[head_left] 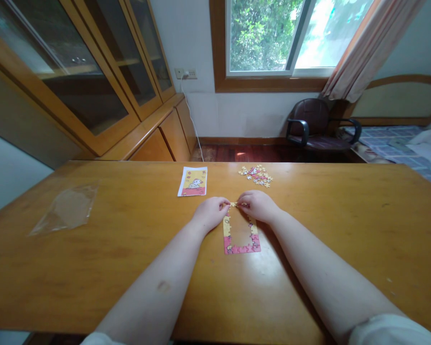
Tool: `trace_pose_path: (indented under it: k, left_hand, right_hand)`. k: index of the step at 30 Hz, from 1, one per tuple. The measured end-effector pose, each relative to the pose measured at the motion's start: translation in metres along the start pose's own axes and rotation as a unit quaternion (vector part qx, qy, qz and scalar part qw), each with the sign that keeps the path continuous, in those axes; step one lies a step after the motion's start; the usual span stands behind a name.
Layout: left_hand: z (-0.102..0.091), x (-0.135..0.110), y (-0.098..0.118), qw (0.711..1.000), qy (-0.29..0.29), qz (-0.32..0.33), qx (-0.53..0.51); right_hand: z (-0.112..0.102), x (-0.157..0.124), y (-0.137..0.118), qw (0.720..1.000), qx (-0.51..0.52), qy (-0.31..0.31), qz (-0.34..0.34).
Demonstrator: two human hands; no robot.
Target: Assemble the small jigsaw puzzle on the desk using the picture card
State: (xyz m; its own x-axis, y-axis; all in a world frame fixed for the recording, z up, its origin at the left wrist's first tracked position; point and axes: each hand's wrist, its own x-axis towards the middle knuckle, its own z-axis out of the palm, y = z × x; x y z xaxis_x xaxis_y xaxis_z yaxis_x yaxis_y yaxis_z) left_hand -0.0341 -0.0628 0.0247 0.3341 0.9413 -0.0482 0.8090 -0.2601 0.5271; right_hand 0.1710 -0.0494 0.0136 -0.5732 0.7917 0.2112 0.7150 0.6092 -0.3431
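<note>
A jigsaw puzzle border (242,249) lies on the wooden table, pink along the near edge and yellow higher up the sides, with bare wood inside it. At its far edge my left hand (212,211) pinches the left end of a small row of yellow puzzle pieces (233,204). My right hand (256,205) has its fingertips closed on the right end of that same row. Both hands partly cover the upper corners of the border. Beyond my right hand is a heap of loose puzzle pieces (256,175), yellow, pink and white.
A picture card (193,182) with a white character on yellow and pink lies beyond my left hand. On the left of the table (129,268) rests a clear plastic bag (70,206). Past the far table edge stand a glass-door cabinet (129,124) and an armchair (312,122).
</note>
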Motion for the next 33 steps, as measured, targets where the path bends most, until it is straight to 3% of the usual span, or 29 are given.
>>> trace_pose_path:
  k: [24,33]
  left_hand:
    - [-0.0026,-0.0009,0.0039,1.000,-0.016,-0.003,0.014]
    - [-0.0037,-0.0015,0.0046,1.000,-0.022,-0.007,0.008]
  right_hand:
    - [0.0020,-0.0008,0.0005,1.000,0.009,-0.016,0.008]
    - [-0.0068,-0.0029,0.0007,0.995,0.020,0.003,0.100]
